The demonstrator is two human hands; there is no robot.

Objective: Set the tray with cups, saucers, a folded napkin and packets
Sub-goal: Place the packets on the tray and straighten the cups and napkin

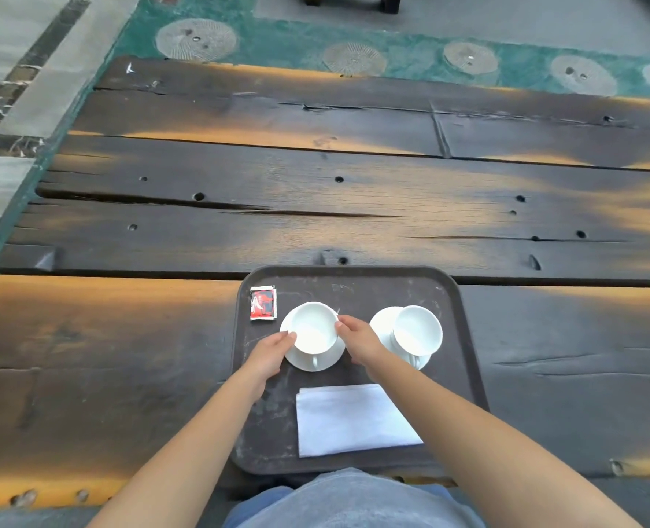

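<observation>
Tray (453, 379) looks pretty much set: two packets (263, 302) in the far left corner, folded napkin (354, 421) at the near edge, and the right cup (416, 329) on the right saucer (381, 325). Both hands are on the left cup (313, 327), which sits on the left saucer (333, 360) with its handle pointing at the person. The left hand (268, 356) has fingertips at the cup's left rim and the right hand (357, 339) has them at the right rim. Can't honestly tell from this angle whether they're pinching the rim or just touching it, since the fingers hide the contact.

What I'd watch for: a cup held only at the rim tips easily, so uneven pressure from the two sides could rock it or skid it off-centre on that slick saucer. The right forearm also passes just beside the right cup, so a careless pull back could clip it. The tray hangs slightly over the table (316, 207) edge, so leaning on its near side might lift it.
</observation>
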